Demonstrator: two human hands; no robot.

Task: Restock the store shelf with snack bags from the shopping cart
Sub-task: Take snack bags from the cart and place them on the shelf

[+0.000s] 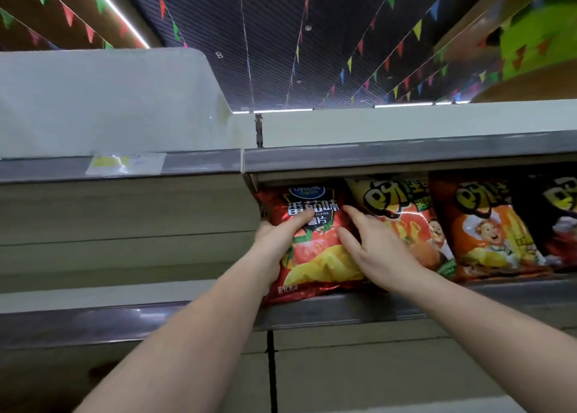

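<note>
Two bare forearms, uncovered from the lower frame edge up to the wrists. No sleeve, cuff or fabric anywhere along either arm. Bare left hand [276,241] at the end of the left forearm, with no glove, ring, watch or band visible on hand or wrist. Bare right hand [371,250] likewise ungloved, with no ring on the visible fingers [356,216] and no bracelet or strap at the wrist. Short, unpainted fingernails where any show. Smooth forearms with no visible marks, tattoos or bandages. Upper arms, shoulders and the rest of the body outside the head view, so clothing there impossible to tell.
</note>
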